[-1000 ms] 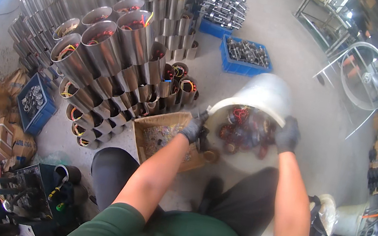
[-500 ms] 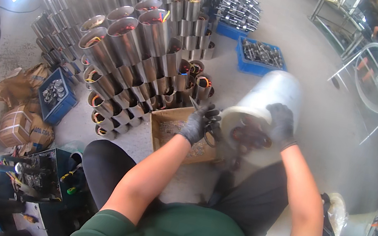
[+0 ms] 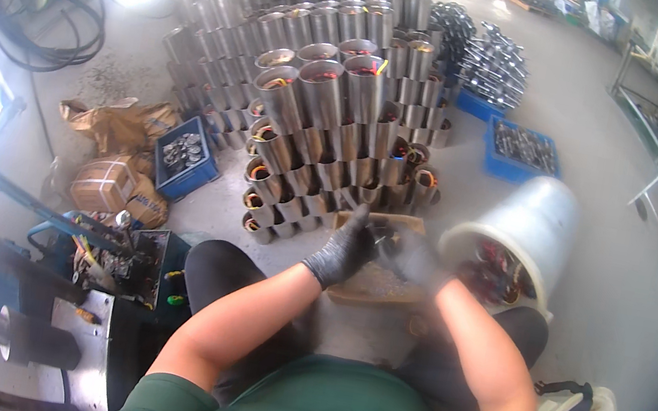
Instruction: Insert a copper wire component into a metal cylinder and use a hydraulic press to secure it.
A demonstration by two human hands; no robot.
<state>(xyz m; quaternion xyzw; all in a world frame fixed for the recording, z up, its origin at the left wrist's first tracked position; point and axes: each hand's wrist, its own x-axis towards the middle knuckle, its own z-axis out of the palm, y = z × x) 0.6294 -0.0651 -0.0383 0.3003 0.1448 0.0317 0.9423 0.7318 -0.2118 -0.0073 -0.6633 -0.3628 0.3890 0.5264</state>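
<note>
My left hand (image 3: 343, 253), in a dark grey glove, is closed in front of me with its thumb up, around what appear to be scissors, largely hidden now. Close beside it, my gloved right hand (image 3: 413, 261) is smeared by motion, so its fingers cannot be made out. Both hands are over an open cardboard box (image 3: 374, 298) with small bits scattered inside. To the right a white plastic bucket (image 3: 542, 219) lies tipped on its side, mouth toward me. Dark red coiled wire windings (image 3: 496, 273) lie inside it.
Stacked metal cylinders (image 3: 333, 128) with coloured wires inside rise just beyond the box. A blue crate (image 3: 522, 153) of metal parts stands at the far right, another blue crate (image 3: 184, 160) at left near wrapped cartons (image 3: 104, 184). A machine (image 3: 121, 253) stands by my left knee.
My right hand has left the bucket's rim and come in beside my left hand above the box. The view has swung left, so the surroundings appear further right.
</note>
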